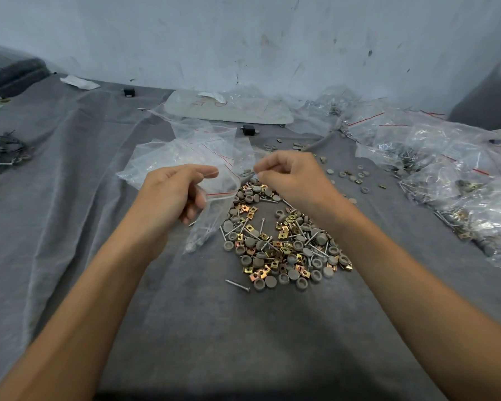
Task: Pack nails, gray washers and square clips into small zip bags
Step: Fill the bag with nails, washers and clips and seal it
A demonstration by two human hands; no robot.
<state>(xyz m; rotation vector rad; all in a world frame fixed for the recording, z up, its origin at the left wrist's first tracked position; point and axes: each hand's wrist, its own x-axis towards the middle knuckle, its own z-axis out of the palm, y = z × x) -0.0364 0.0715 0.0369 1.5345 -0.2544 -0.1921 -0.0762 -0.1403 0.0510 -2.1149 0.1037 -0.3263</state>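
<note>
Clear red-striped zip bag (214, 211), holding few nails (205, 231), is gripped by left hand (172, 193) beside large unpacked heap (284, 247) of mixed hardware (filled bags (457, 180) right of it); right hand (289, 180) pinched, contents unclear.

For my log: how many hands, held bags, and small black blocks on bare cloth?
Hands: 2
Held bag: 1
Small black blocks: 2
Total: 5
</note>
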